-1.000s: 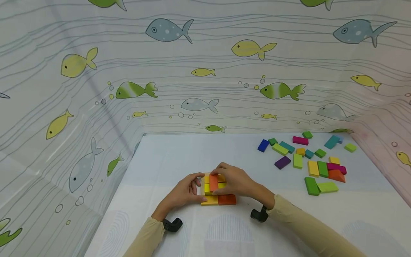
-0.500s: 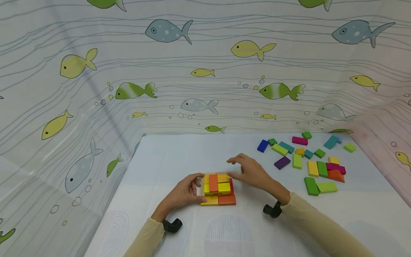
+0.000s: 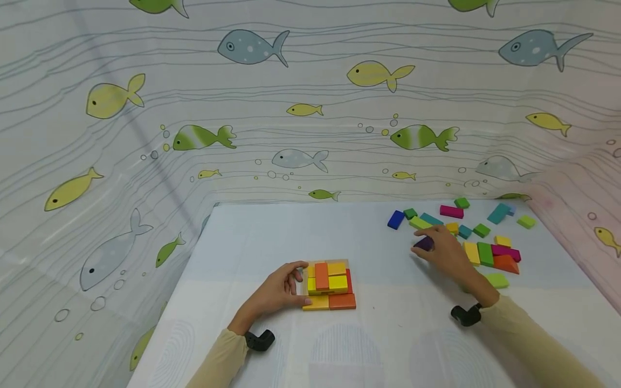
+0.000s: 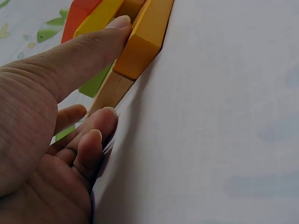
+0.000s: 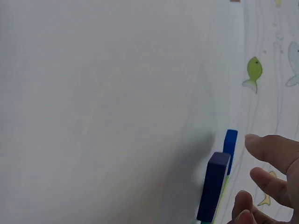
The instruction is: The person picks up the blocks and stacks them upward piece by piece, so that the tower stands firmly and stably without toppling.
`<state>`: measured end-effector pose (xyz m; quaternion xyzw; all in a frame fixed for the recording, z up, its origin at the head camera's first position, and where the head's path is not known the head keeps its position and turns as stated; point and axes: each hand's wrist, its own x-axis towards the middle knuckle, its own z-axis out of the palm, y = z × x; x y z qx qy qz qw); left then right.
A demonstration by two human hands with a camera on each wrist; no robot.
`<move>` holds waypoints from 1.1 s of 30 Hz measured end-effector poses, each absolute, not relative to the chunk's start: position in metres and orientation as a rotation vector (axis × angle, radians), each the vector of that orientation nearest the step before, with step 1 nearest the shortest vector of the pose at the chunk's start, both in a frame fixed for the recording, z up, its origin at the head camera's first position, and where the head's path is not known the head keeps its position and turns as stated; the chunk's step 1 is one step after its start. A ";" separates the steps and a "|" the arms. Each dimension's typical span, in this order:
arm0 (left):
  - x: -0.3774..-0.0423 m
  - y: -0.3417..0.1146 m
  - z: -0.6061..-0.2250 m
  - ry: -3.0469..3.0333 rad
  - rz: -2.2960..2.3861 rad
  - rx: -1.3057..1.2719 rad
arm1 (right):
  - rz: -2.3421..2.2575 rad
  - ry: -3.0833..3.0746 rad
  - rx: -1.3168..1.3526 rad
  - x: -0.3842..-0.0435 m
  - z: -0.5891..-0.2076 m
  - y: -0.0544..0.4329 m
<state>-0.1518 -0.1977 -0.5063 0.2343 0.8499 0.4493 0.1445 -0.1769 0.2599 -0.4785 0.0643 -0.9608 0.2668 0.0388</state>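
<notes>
My left hand (image 3: 278, 288) rests at the left side of a low stack of wooden blocks, index finger at the back corner. Its straight thumb touches the amber block (image 4: 140, 51) at the front left. On top of the stack, an orange block (image 3: 322, 276) lies across yellow blocks (image 3: 339, 284). Beside the amber block is a red-orange block (image 3: 342, 302). My right hand (image 3: 448, 258) reaches over a dark purple block (image 3: 423, 244), thumb and fingers spread. In the right wrist view its fingers stand apart from the purple block (image 5: 215, 186).
Loose blocks lie scattered over the table's right side, among them a blue block (image 3: 395, 219), a magenta block (image 3: 452, 212) and a red-orange triangular block (image 3: 506, 263). A fish-printed curtain (image 3: 310, 129) rises behind the white table (image 3: 262, 231).
My right hand has let go of the orange block, left it on the stack and moved right to the purple block. My left hand has stayed at the stack's left side.
</notes>
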 end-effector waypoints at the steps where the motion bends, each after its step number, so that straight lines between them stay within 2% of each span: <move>1: -0.152 -0.198 -0.506 2.449 1.295 0.673 | 0.812 -2.953 0.164 -0.176 -0.479 0.264; 8: -0.152 -0.198 -0.505 2.448 1.287 0.687 | 0.800 -3.030 0.025 -0.175 -0.485 0.280; 19: -0.152 -0.198 -0.506 2.455 1.279 0.711 | 0.718 -3.072 -0.053 -0.181 -0.486 0.274; 25: -0.152 -0.197 -0.507 2.455 1.279 0.715 | 0.732 -3.099 0.009 -0.181 -0.480 0.270; 33: -0.151 -0.198 -0.505 2.462 1.284 0.713 | 0.849 -3.015 0.239 -0.181 -0.473 0.256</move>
